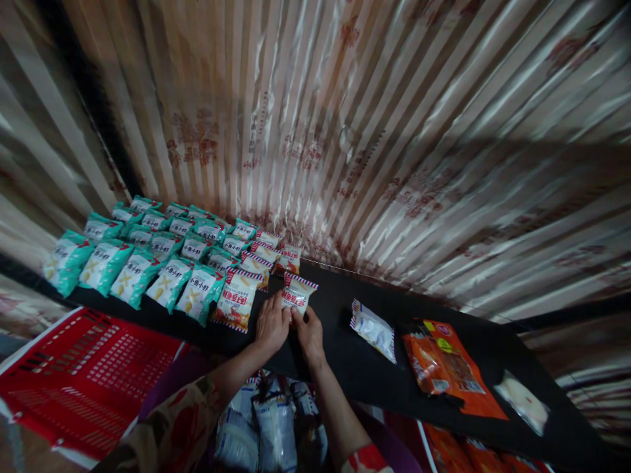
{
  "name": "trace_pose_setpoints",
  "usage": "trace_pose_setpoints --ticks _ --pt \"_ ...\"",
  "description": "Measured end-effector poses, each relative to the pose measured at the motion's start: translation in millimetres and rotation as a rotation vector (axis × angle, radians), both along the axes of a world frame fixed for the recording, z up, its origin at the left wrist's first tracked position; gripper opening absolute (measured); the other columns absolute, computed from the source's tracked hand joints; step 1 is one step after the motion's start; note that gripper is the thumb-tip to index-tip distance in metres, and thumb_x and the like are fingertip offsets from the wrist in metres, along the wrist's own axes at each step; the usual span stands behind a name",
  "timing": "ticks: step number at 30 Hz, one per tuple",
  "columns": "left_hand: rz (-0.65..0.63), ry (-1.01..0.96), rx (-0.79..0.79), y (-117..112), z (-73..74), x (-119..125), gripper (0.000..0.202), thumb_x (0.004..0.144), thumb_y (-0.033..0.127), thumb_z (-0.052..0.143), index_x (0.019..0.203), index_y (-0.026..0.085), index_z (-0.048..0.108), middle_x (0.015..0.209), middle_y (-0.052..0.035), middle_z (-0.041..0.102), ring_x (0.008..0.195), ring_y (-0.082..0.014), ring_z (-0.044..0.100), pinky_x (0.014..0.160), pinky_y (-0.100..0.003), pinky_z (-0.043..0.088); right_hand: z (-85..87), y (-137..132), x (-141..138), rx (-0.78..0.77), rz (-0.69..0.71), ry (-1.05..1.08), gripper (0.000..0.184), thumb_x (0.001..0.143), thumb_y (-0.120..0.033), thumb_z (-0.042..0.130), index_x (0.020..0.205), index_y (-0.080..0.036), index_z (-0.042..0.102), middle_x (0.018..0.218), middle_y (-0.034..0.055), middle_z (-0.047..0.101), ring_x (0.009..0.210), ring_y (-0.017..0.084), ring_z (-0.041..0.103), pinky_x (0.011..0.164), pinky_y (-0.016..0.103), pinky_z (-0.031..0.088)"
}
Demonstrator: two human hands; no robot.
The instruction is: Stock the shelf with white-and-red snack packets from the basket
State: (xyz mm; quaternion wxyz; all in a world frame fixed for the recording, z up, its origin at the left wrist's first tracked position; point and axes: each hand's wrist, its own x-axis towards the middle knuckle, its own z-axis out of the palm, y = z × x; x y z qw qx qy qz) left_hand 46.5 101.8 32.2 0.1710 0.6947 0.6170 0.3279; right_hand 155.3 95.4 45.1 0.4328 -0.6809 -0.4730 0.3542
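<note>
A small snack bag [298, 293] with a red-and-blue striped edge stands tilted on the black shelf [335, 295]. My left hand [273, 324] grips its lower left side, fingers curled against it. At its lower right corner, my right hand [310, 336] has thumb and fingers closed on the bag. Just left of my hands leans a matching striped snack bag [237, 299], with several more of that kind behind it. Further left, teal-and-white snack bags [200, 289] stand in rows.
A striped bag lying face down [373, 330], orange packets [451, 361] and a white packet [522, 401] lie on the shelf to the right. Below are a red basket [89, 374] and more packets [276, 427]. A corrugated, plastic-covered wall [315, 131] rises behind.
</note>
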Motion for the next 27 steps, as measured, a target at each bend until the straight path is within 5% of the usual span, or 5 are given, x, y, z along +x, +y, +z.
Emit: trace_pose_setpoints --ticks 12,27 --pt "-0.046 -0.059 0.0 -7 -0.4 12 0.055 0.089 0.024 0.03 0.139 0.003 0.028 0.147 -0.0198 0.029 0.138 -0.0255 0.024 0.111 -0.045 0.026 -2.0 26 3 0.011 -0.013 -0.036 0.04 0.072 -0.05 0.054 0.091 -0.017 0.066 0.077 0.0064 0.071 0.073 0.022 0.064 0.069 0.031 0.047" --pt "-0.09 -0.051 -0.028 -3 -1.2 15 0.056 0.087 0.022 0.032 0.139 0.001 0.03 0.15 -0.0189 0.02 0.141 -0.0259 0.011 0.113 -0.047 0.021 -4.4 53 1 -0.007 -0.044 -0.033 0.043 0.069 -0.053 0.056 0.09 -0.016 0.065 0.073 0.0057 0.069 0.064 0.021 0.062 0.06 0.029 0.045"
